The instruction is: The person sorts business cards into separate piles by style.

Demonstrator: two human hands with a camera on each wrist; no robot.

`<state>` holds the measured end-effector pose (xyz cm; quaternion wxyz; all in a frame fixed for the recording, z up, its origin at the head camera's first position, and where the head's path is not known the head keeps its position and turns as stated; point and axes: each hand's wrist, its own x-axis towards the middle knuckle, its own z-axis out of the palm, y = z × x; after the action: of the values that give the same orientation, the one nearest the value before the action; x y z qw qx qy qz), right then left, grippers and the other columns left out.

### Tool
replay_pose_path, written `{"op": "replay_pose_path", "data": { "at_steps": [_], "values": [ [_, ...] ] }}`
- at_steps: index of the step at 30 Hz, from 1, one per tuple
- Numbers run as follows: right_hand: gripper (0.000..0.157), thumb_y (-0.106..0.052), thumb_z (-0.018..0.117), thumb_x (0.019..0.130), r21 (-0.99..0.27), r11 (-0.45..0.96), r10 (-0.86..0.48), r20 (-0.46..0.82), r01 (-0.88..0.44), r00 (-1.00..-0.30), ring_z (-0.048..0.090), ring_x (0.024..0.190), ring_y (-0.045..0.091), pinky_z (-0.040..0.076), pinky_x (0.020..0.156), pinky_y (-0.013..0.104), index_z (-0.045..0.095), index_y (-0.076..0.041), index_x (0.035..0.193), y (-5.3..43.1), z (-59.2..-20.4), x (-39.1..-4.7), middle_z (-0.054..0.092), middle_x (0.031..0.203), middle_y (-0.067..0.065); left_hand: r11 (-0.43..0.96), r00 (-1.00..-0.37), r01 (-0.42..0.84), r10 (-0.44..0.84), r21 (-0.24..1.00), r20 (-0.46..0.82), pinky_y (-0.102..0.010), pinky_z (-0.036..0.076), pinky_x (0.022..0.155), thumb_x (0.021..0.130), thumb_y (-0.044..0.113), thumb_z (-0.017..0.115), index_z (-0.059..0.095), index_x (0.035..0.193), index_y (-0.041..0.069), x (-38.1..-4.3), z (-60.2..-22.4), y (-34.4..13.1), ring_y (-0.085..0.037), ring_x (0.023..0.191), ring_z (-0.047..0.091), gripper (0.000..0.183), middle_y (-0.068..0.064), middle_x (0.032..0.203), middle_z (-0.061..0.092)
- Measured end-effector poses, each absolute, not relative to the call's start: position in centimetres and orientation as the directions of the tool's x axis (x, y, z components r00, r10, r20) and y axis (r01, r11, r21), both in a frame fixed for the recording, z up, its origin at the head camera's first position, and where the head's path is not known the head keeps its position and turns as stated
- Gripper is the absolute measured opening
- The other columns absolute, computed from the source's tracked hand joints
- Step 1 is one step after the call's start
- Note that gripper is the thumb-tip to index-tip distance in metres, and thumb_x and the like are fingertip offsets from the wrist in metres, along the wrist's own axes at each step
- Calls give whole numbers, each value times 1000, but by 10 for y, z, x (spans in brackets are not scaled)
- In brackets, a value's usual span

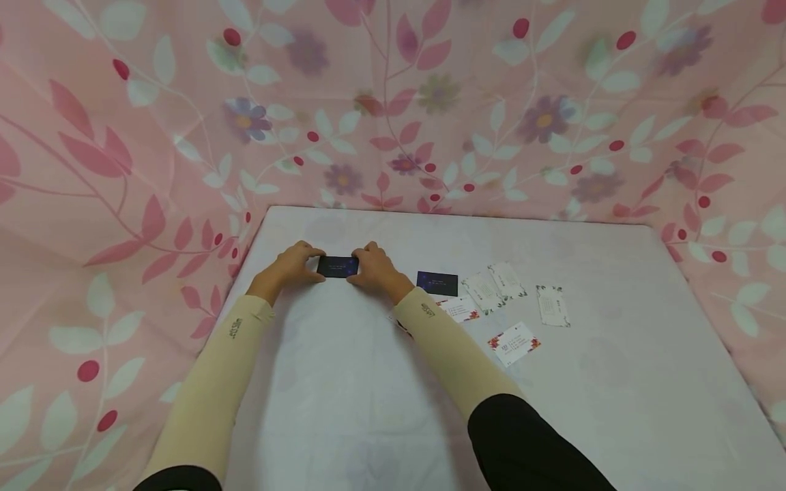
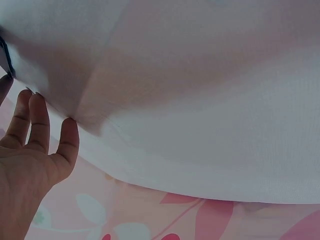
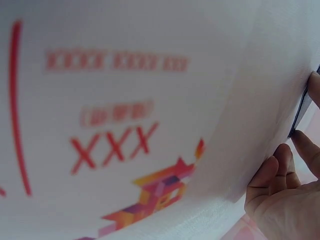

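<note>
A dark blue business card [image 1: 338,266] with small pale text lies at the far left of the white table, held between both hands. My left hand [image 1: 291,264] grips its left end, with fingertips at the two corners. The right hand [image 1: 376,269] grips the other end in the same way. In the left wrist view, the left hand [image 2: 37,150] has several fingertips resting on the cloth beside the card's dark edge [image 2: 6,57]. The right wrist view has the right hand [image 3: 285,185] at the card's edge [image 3: 299,111]. Whether the card is lifted cannot be told.
Right of the hands lie another dark card [image 1: 437,283], white cards with leafy borders [image 1: 482,292], [image 1: 507,280], [image 1: 553,305], and cards with orange-red corners [image 1: 460,309], [image 1: 514,344]. The right forearm [image 1: 454,341] passes over some. Floral cloth [image 1: 393,102] hangs behind the table.
</note>
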<state>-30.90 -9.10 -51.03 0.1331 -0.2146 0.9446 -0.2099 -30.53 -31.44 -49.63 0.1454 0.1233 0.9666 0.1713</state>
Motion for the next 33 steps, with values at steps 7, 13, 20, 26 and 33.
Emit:
{"op": "replay_pose_path", "data": {
  "at_steps": [7,13,20,26,33],
  "values": [
    [61,-40,72,89,-472,813,-459,-158,-341,-874,47,113,21,42,103,36,53,-12,140,-91,-513,-310,46,131,9,912,-928,185,284,365,-240,-65,35,103,82,27,81,55,139,4,-306,-498,-315,-44,124,49,66,-26,136,47],
    [60,-40,72,89,-473,817,-451,-164,-331,-877,46,114,22,41,103,37,53,-12,138,-90,-511,-308,45,132,9,911,-929,190,287,365,-233,-64,36,103,83,27,81,55,139,4,-307,-501,-316,-44,123,48,66,-26,135,47],
    [59,-40,72,89,-478,815,-451,-166,-328,-877,47,114,22,41,104,37,53,-12,137,-89,-510,-308,45,132,10,914,-931,174,274,367,-242,-63,34,106,83,28,80,55,139,3,-306,-500,-314,-43,126,47,66,-25,136,47],
    [58,-39,72,89,-486,808,-456,-159,-332,-876,47,114,23,40,104,37,52,-11,136,-89,-512,-308,44,132,10,909,-934,159,265,386,-239,-62,33,109,83,26,80,55,139,1,-305,-499,-314,-42,128,46,66,-25,137,47],
    [57,-40,72,89,-489,807,-455,-158,-331,-876,46,113,22,40,104,36,52,-11,135,-89,-514,-309,44,131,9,910,-933,156,263,383,-246,-61,33,110,83,26,80,54,139,0,-303,-495,-313,-42,128,46,66,-26,138,47]
  ]
}}
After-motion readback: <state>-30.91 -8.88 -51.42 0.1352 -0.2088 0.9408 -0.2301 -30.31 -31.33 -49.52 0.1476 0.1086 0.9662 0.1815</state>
